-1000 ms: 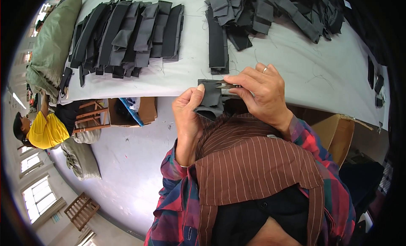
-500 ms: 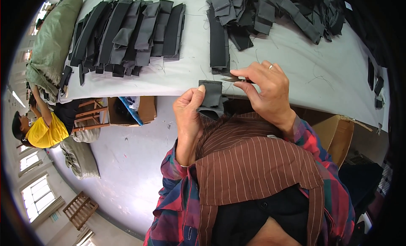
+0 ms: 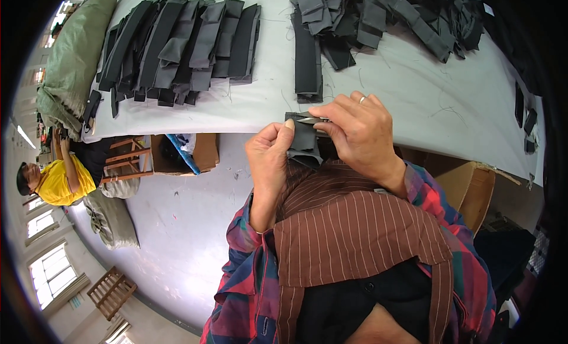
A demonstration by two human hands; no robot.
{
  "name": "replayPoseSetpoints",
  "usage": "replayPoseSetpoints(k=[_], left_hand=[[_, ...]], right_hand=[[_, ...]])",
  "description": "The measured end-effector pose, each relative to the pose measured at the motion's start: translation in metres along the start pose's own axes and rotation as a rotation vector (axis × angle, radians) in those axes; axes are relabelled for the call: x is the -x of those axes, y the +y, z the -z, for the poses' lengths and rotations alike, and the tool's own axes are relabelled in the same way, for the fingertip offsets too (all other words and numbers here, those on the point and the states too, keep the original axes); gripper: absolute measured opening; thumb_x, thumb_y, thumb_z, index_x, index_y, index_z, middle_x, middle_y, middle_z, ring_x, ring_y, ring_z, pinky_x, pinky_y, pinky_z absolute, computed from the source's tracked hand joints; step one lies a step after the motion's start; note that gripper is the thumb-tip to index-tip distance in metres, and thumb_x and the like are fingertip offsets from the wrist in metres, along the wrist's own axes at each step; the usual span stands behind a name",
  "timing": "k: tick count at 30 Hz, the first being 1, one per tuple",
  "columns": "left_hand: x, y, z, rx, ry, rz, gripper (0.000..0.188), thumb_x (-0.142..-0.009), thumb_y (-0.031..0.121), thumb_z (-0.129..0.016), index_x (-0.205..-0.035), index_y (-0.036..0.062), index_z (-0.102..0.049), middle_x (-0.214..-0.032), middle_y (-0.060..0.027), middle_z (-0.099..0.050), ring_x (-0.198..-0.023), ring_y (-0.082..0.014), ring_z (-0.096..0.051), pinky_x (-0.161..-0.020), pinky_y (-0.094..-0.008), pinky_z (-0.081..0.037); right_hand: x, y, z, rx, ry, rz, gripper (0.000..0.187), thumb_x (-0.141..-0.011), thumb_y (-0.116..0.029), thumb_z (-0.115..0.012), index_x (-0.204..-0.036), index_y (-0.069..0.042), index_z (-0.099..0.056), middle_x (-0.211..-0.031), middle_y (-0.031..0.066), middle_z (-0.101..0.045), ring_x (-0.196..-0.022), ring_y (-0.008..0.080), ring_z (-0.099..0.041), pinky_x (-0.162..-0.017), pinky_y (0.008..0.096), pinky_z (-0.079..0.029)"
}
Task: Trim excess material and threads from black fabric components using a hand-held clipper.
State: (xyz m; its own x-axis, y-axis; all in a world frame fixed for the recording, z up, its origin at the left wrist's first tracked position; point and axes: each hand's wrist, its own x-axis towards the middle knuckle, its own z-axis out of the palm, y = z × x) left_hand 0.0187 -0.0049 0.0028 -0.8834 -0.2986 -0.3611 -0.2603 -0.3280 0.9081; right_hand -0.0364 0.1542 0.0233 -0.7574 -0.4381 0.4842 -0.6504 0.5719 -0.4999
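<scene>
Between thumb and fingers, my left hand (image 3: 269,154) pinches a dark grey fabric strip (image 3: 305,140) close to its upper end, just in front of the table edge. My right hand (image 3: 359,126) grips small thread snips (image 3: 310,120); their pointed metal blades lie over the strip near my left thumb. The handles are mostly covered by my fingers. Straight beyond my hands a long dark fabric strip (image 3: 307,66) lies on the white-covered table (image 3: 272,101), with loose threads around it.
Rows of grey strips (image 3: 177,45) lie on the table's left, and a jumbled pile (image 3: 402,18) at the far right. A green sack (image 3: 80,54) stands far left, near a person in yellow (image 3: 68,181). Cardboard boxes (image 3: 207,153) sit below the table.
My right hand has moved left and down, bringing the snips onto the fabric strip. My left hand has shifted slightly right with the strip. The person in yellow has moved their arms.
</scene>
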Motion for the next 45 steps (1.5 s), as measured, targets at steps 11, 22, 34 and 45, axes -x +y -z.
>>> replayPoseSetpoints(k=[11, 22, 34, 45], left_hand=[[0.032, 0.053, -0.013, -0.227, -0.116, -0.046, 0.007, -0.084, 0.004, -0.064, -0.077, 0.0027, -0.061, -0.065, 0.0056, -0.054, -0.062, -0.0001, -0.044, -0.064, -0.0163, -0.037], [-0.001, 0.008, 0.002, -0.181, -0.194, -0.370, 0.023, -0.075, -0.011, -0.063, -0.090, 0.0028, -0.054, -0.089, -0.0010, -0.060, -0.084, -0.0068, -0.058, -0.074, -0.0197, -0.045], [-0.003, -0.002, 0.003, -0.094, -0.192, -0.427, 0.024, -0.075, -0.009, -0.067, -0.087, 0.0045, -0.051, -0.089, -0.0019, -0.058, -0.083, -0.0075, -0.058, -0.073, -0.0197, -0.045], [0.000, -0.003, 0.002, -0.103, -0.201, -0.448, 0.025, -0.075, -0.009, -0.068, -0.087, 0.0055, -0.052, -0.092, -0.0026, -0.061, -0.083, -0.0065, -0.056, -0.072, -0.0184, -0.043]], right_hand=[[-0.003, 0.013, 0.006, -0.563, -0.028, -0.405, 0.017, -0.078, -0.010, -0.068, -0.095, -0.007, -0.067, -0.084, 0.0010, -0.065, -0.071, 0.0146, -0.057, -0.066, 0.0264, -0.043], [0.007, 0.012, 0.021, -0.747, -0.128, -0.328, 0.017, -0.081, -0.011, -0.068, -0.095, -0.002, -0.066, -0.081, 0.0047, -0.065, -0.073, 0.0114, -0.057, -0.068, 0.0239, -0.045], [0.009, 0.004, 0.016, -0.515, -0.144, -0.214, 0.013, -0.075, -0.017, -0.072, -0.084, -0.008, -0.067, -0.070, 0.0045, -0.063, -0.062, 0.0200, -0.055, -0.056, 0.0309, -0.043], [0.008, 0.004, 0.013, -0.525, -0.139, -0.180, 0.012, -0.075, -0.013, -0.072, -0.084, -0.008, -0.067, -0.071, 0.0057, -0.063, -0.063, 0.0212, -0.057, -0.059, 0.0307, -0.044]])
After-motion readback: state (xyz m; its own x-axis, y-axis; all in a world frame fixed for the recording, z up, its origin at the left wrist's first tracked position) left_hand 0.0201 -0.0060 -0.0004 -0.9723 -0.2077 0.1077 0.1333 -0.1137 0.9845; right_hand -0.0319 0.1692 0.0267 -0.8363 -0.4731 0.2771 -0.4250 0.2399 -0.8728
